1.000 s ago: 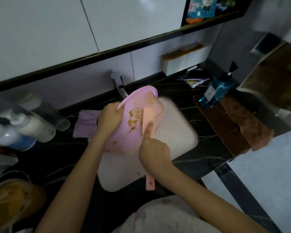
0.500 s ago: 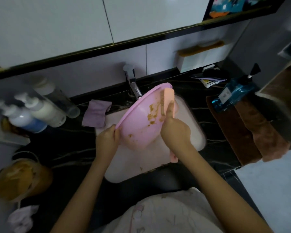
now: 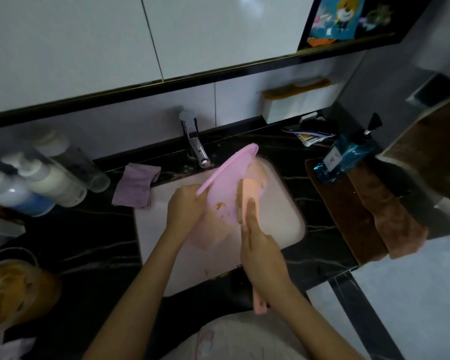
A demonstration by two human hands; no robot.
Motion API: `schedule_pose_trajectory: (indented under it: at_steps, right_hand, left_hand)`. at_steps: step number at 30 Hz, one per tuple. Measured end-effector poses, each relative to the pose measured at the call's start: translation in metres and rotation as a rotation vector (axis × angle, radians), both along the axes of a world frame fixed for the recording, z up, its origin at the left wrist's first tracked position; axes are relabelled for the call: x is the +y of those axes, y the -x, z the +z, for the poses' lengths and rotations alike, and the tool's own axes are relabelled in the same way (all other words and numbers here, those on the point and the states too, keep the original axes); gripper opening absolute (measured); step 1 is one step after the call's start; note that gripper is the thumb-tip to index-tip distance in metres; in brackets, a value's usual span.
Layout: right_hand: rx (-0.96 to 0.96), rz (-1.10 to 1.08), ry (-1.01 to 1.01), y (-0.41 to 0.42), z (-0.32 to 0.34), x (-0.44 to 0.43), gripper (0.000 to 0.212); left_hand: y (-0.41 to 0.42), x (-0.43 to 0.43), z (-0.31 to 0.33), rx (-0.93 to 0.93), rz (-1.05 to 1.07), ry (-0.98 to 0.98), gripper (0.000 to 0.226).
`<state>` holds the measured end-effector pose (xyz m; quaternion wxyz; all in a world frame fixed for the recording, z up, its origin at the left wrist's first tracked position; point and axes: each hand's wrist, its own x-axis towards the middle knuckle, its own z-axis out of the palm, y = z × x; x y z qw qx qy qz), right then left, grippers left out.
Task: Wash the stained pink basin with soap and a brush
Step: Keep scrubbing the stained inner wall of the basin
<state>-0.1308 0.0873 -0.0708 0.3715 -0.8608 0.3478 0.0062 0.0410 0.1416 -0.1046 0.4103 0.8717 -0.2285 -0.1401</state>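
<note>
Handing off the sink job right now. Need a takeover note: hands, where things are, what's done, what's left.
Left hand: grips the rim of the pink basin, which is tilted on edge over the sink.
Right hand: grips the brush, bristles against the basin's inside, index finger along its back.
Done: scrubbing under way.
Left: brown stains show inside the basin and no lather is visible. Scrub them off, then rinse. A blue pump bottle is off to the right.
</note>
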Motion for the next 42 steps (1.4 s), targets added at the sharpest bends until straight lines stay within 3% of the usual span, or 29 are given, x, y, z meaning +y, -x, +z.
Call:
schedule_pose_trajectory:
  at_steps: [3,6,10,12,15,17,22,25,28,34,38,42]
  right_hand:
    - [-0.02,-0.136,0.036,-0.03,-0.013,-0.046,0.056]
    - [-0.071,-0.334,-0.089,-0.051,-0.01,-0.072,0.053]
    - [-0.051,-0.071,-0.057,-0.013,0.001,0.002,0.063]
    - [0.023,-0.035,0.048,-0.022,-0.009,-0.017,0.062]
    - [0.017,-0.3,-0.054,-0.055,-0.014,-0.078,0.049]
    - [-0.018,-0.366,-0.123,-0.056,-0.013,-0.069,0.049]
    - [-0.055,-0.064,-0.145,-0.021,-0.002,0.013,0.066]
    - [0.011,-0.172,-0.025,-0.056,-0.01,-0.035,0.065]
    - [0.035,-0.341,-0.087,-0.078,-0.003,-0.068,0.062]
    - [0.156,0.035,0.109,-0.049,0.016,-0.015,0.07]
    - [0.216,-0.21,0.021,-0.09,0.014,-0.09,0.068]
    - [0.191,-0.067,0.045,-0.061,0.022,-0.031,0.067]
  left_hand:
    - [0.002,-0.005,0.0,-0.06,-0.016,-0.03,0.049]
    - [0.0,-0.001,-0.001,-0.083,-0.006,-0.029,0.042]
    - [-0.012,0.006,-0.001,-0.129,0.023,-0.014,0.041]
    - [-0.014,0.004,0.004,-0.154,0.025,-0.029,0.043]
    - [-0.013,0.004,0.007,-0.147,0.024,-0.026,0.043]
    - [-0.018,0.008,0.005,-0.121,0.042,-0.021,0.048]
    - [-0.036,0.008,0.003,-0.048,0.113,-0.029,0.054]
    - [-0.03,0.004,0.004,-0.073,0.066,-0.05,0.056]
    - [-0.018,0.001,0.007,-0.097,0.03,-0.112,0.047]
    - [-0.035,0.012,-0.004,-0.066,0.033,-0.045,0.05]
    - [-0.026,0.013,-0.002,-0.115,0.007,-0.021,0.045]
    - [-0.03,0.012,-0.007,-0.115,0.013,-0.025,0.049]
